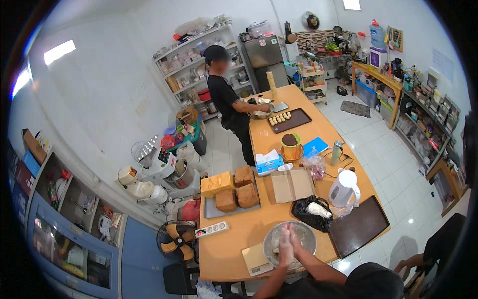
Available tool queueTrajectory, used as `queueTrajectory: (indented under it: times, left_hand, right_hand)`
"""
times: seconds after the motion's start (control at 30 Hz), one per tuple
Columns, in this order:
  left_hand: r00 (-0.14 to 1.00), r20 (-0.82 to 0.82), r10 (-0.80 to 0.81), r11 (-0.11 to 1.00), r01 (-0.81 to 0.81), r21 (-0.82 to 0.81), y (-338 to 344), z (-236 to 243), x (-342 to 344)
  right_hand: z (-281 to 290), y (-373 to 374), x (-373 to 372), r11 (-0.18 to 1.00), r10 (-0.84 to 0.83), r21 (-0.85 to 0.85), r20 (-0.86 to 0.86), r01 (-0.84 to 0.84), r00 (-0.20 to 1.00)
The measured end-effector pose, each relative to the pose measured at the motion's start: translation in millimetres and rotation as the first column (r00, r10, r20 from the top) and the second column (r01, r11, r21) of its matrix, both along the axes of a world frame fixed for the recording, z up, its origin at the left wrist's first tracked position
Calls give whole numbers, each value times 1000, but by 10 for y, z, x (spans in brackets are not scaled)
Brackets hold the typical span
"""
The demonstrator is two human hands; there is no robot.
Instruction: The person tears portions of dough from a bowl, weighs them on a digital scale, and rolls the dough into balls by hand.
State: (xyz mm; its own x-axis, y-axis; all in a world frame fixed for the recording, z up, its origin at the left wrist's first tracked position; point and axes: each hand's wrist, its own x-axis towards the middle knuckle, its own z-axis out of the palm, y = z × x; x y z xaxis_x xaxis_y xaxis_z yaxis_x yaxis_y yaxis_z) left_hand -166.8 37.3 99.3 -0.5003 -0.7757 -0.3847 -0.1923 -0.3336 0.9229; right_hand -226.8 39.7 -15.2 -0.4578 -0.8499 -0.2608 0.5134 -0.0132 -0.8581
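My left hand (285,246) and my right hand (295,238) are pressed palm to palm, fingers together and whitened, over a steel bowl (308,241) near the table's front edge. Whatever may be between them is hidden. A pale scale (254,260) sits at the bowl's left. Just beyond the bowl are a black plastic bag (303,213) and a white object (318,211) lying in it. A dark empty tray (358,229) lies to the right.
Bread loaves (225,199), a power strip (211,229), a cardboard box (293,184) and a white kettle (342,189) share the table (259,152). Across it a person (224,99) works near a tray of dough balls (290,120). Another person (440,249) is at right.
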Motion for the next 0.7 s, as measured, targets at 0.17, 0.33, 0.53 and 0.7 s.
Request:
queueTrajectory:
  times: [0.17, 0.33, 0.53, 0.7]
  left_hand:
    - [999, -32, -32, 991, 28, -128, -76, -280, -16]
    - [949, 313, 49, 789, 155, -594, -227, -1527, -36]
    - [997, -10, 74, 919, -72, -387, -203, -633, -16]
    - [999, 46, 14, 911, 6, -411, -136, -688, -7]
  right_hand:
    - [758, 279, 64, 996, -29, -82, -37, 26, 999]
    - [968, 220, 145, 993, -72, -108, -263, 45, 962]
    - [943, 204, -10, 999, 48, -9, -34, -48, 998]
    - [266, 74, 59, 994, -74, -72, 93, 81, 993]
